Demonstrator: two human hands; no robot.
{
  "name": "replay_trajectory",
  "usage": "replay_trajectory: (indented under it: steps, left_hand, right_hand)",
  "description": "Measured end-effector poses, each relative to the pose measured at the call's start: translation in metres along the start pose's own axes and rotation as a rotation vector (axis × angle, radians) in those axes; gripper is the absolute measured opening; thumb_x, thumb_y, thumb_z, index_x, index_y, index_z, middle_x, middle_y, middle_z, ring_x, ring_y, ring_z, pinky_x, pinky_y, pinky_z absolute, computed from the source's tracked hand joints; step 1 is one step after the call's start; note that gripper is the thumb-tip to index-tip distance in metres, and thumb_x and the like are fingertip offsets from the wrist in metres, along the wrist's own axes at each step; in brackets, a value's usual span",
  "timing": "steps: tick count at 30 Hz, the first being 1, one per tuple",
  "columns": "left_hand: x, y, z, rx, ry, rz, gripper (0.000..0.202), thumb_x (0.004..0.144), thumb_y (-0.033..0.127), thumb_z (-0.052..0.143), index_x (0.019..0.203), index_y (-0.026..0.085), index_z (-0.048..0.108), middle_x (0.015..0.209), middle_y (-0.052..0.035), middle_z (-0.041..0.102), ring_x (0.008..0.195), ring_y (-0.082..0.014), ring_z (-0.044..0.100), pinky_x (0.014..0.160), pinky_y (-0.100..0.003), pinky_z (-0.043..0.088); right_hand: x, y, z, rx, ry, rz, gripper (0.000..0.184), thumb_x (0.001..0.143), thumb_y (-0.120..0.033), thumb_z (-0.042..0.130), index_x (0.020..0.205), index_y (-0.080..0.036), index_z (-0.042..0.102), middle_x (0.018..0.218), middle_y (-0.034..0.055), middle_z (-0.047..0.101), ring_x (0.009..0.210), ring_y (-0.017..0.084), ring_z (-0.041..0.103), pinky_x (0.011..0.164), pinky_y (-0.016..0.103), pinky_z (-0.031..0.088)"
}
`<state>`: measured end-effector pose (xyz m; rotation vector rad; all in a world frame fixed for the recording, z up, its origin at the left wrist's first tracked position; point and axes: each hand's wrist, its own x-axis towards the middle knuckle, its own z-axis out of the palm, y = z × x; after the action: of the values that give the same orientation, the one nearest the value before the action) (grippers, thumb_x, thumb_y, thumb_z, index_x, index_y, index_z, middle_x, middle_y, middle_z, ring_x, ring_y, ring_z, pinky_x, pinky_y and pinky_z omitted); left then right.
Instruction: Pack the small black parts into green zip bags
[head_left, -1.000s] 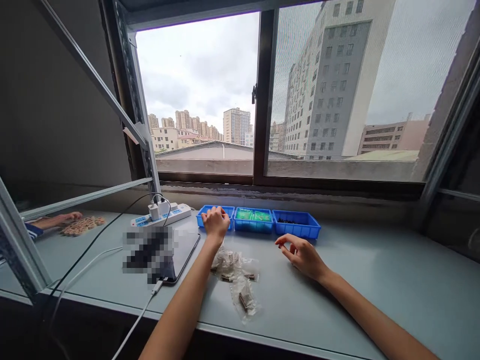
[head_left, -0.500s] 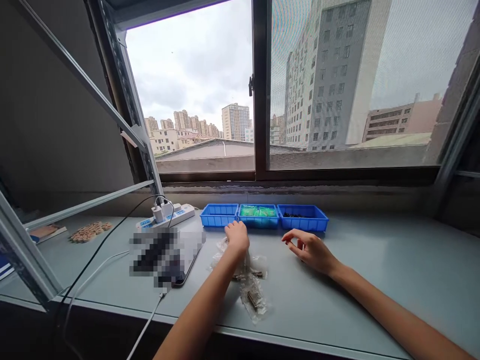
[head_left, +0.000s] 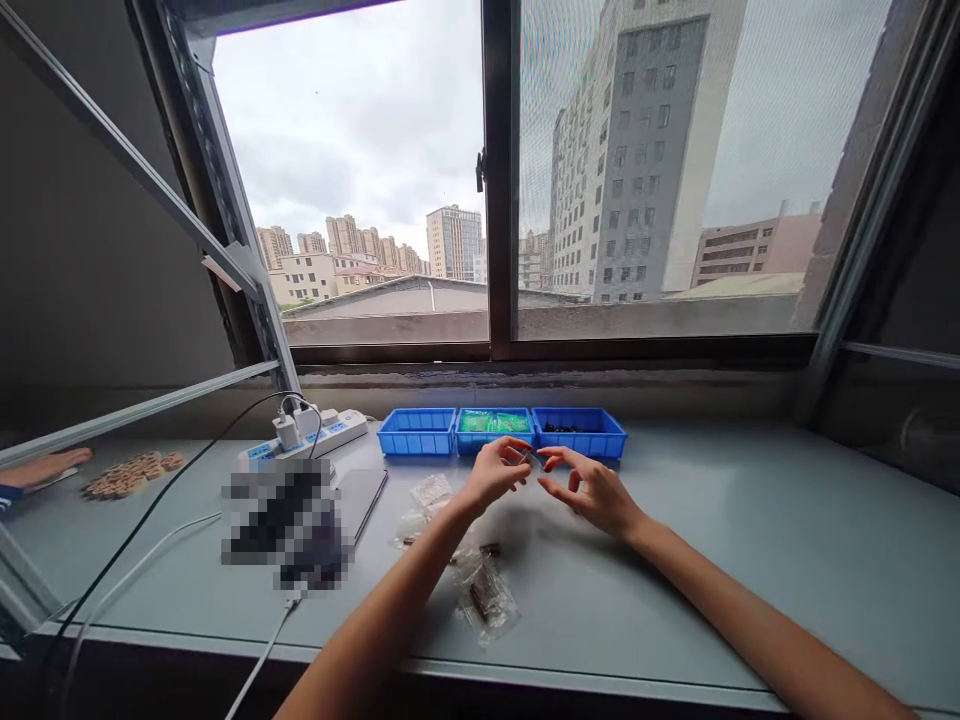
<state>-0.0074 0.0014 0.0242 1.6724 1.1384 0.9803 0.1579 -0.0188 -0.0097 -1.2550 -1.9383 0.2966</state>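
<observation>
My left hand (head_left: pixel 496 472) is raised above the grey bench, its fingertips pinched on a small thin part (head_left: pixel 529 458) that I cannot make out clearly. My right hand (head_left: pixel 592 490) hovers close to it with fingers apart and curled, fingertips almost touching the part. Both hands meet just in front of three blue bins: an empty left bin (head_left: pixel 416 432), a middle bin (head_left: pixel 491 425) with green boards, and a right bin (head_left: pixel 581 432) with small dark parts. Clear plastic bags (head_left: pixel 480 590) with small brown parts lie under my left forearm.
A blurred-out device (head_left: pixel 300 510) lies left of the bags with a white cable (head_left: pixel 255 665) running off the bench edge. A white power strip (head_left: pixel 304 440) sits behind it. Another person's hand (head_left: pixel 41 468) rests at far left near small wooden pieces (head_left: pixel 131 473). A window is behind.
My left hand went from the left bin down to the bags, then rose toward my right hand with a small part pinched. The right hand lifted a little to meet it.
</observation>
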Motion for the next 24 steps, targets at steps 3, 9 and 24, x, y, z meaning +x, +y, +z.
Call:
replay_trajectory:
  steps: [3, 9, 24]
  left_hand:
    - [-0.0014, -0.0005, 0.0022, -0.234, -0.069, -0.005, 0.031, 0.059, 0.017, 0.067, 0.089, 0.014, 0.062, 0.062, 0.0014, 0.060, 0.052, -0.0102, 0.055, 0.051, -0.022, 0.038]
    - [-0.0031, -0.0015, 0.0007, -0.329, -0.037, -0.034, 0.036, 0.051, 0.029, 0.076, 0.083, 0.015, 0.067, 0.076, -0.0046, 0.067, 0.068, -0.0141, 0.058, 0.058, -0.023, 0.038]
    - [0.0016, -0.0037, 0.0054, -0.067, 0.197, 0.092, 0.027, 0.059, 0.035, 0.071, 0.081, 0.018, 0.072, 0.098, -0.0063, 0.064, 0.069, -0.0124, 0.054, 0.054, -0.022, 0.041]
  right_hand:
    - [0.0006, 0.0006, 0.0007, 0.027, 0.045, 0.000, 0.043, 0.074, -0.044, 0.057, 0.111, -0.023, 0.055, 0.094, 0.0028, 0.067, 0.048, 0.011, 0.056, 0.056, 0.030, 0.048]
    - [0.0023, 0.0005, 0.0047, 0.249, 0.072, 0.017, 0.035, 0.076, -0.049, 0.055, 0.095, -0.021, 0.060, 0.085, 0.0030, 0.066, 0.041, 0.010, 0.053, 0.043, 0.026, 0.045]
    - [0.0029, -0.0045, -0.0031, 0.188, 0.323, -0.122, 0.033, 0.082, -0.050, 0.047, 0.076, -0.020, 0.061, 0.087, 0.0066, 0.065, 0.045, 0.010, 0.054, 0.041, 0.024, 0.044]
